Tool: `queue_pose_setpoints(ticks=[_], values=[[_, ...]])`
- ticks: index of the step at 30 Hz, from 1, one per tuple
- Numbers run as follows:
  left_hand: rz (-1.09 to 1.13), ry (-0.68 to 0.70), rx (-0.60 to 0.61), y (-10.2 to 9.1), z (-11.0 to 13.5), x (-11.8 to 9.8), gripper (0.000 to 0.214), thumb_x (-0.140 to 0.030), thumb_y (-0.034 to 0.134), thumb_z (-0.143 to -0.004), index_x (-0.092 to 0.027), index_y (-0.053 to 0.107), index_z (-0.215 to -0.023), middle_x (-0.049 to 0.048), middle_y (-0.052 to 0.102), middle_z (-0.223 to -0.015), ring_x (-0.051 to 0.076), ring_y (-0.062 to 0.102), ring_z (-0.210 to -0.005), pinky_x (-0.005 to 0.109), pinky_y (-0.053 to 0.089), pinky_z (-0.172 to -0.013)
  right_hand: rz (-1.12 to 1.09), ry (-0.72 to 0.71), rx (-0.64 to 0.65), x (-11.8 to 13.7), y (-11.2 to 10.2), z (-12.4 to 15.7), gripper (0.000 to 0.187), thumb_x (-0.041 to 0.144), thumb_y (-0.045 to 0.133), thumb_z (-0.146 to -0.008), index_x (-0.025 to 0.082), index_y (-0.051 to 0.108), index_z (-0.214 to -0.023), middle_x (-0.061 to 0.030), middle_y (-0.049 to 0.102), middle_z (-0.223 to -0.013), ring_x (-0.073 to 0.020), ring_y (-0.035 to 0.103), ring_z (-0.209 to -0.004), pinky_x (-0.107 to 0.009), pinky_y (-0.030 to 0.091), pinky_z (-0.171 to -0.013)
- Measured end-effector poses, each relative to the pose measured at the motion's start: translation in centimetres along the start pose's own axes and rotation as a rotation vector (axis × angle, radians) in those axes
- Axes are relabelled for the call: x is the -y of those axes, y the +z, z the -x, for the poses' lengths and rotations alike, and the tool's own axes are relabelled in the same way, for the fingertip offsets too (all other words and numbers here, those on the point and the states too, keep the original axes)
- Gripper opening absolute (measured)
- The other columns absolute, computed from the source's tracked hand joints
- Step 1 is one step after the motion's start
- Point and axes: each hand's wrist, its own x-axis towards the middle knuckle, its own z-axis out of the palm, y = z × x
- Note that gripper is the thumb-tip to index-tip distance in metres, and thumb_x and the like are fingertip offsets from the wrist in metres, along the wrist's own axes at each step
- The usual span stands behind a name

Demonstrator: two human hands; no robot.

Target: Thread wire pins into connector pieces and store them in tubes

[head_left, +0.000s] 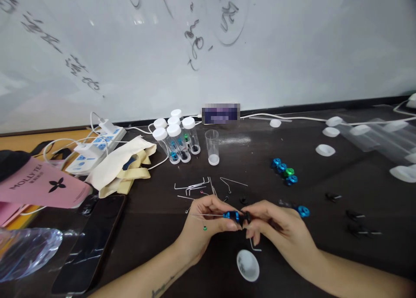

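My left hand is closed in a pinch on a thin metal wire rod that carries a blue ring-shaped part. My right hand is pinched on a small black part at the rod's right end, right beside the blue one. Both hands hover just above the dark table. A tiny green bead lies under my left hand. A white cap rests on the table in front of my hands.
Bent wires lie beyond my hands. Blue and green rings sit to the right, black parts farther right. Capped vials, an open vial, a power strip, cloth bag, phone and loose caps surround them.
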Motion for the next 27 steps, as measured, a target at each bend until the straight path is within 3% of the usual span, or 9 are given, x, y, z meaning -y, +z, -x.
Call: queue_pose_setpoints(ticks=[6, 11, 27], values=[[0.047, 0.016, -0.017, -0.04, -0.09, -0.02, 0.019, -0.006, 0.082, -0.063, -0.013, 0.07, -0.075, 0.0038, 0.077, -0.078, 0.011, 0.069, -0.066, 0.02, 0.053, -0.066, -0.022, -0.044, -0.001, 0.11, -0.33, 0.06, 0.03, 0.034, 0.038, -0.103, 0.027, 0.059, -0.124, -0.001, 0.07, -0.082, -0.0125, 0.069, -0.068, -0.025, 0.057, -0.065], [0.071, 0.025, -0.007, -0.06, -0.17, -0.17, 0.02, -0.006, 0.082, -0.063, -0.013, 0.069, -0.075, 0.0046, 0.077, -0.077, 0.012, 0.071, -0.066, 0.02, 0.054, -0.067, 0.088, -0.137, 0.0, 0.49, -0.57, 0.08, 0.029, 0.031, 0.042, -0.102, 0.027, 0.062, -0.122, -0.0033, 0.068, -0.09, -0.0151, 0.067, -0.083, -0.028, 0.055, -0.074], [0.088, 0.031, -0.042, 0.04, -0.16, -0.21, 0.02, -0.004, 0.082, -0.061, -0.012, 0.069, -0.073, 0.0038, 0.077, -0.074, 0.011, 0.07, -0.063, 0.02, 0.054, -0.065, 0.122, -0.101, -0.022, 0.07, -0.49, 0.22, 0.036, 0.034, 0.036, -0.103, 0.029, 0.059, -0.13, -0.0036, 0.073, -0.089, -0.0172, 0.07, -0.079, -0.032, 0.057, -0.076]])
